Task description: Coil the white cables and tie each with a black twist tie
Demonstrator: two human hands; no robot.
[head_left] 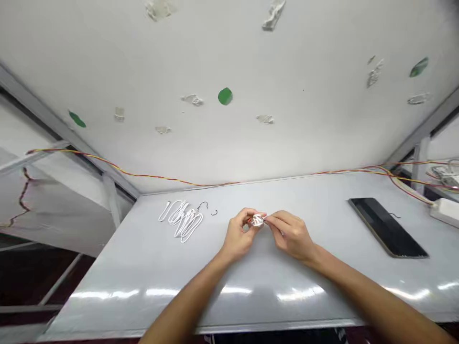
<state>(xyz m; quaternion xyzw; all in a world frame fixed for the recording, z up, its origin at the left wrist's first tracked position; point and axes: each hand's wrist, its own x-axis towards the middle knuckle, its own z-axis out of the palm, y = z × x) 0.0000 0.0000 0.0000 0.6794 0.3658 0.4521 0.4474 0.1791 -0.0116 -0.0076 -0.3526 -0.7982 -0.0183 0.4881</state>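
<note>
My left hand (240,235) is closed around a small coiled bundle of white cable (257,220), held above the middle of the table. A bit of orange-red shows by the left fingertips. At the bundle's right side, my right hand (292,234) pinches what looks like the end of a thin dark twist tie (264,219), partly hidden by the fingers. Left of the hands, a loosely folded white cable (186,219) lies on the table. Beside it are two short dark twist ties, one curved (202,204) and one smaller (214,213).
On the right of the grey table (143,267) lies a dark flat tablet-like device (389,228), with a thin dark strip beside it. A white power strip (445,212) sits at the right edge. Red and yellow wires (158,177) run along the white back panel (229,143).
</note>
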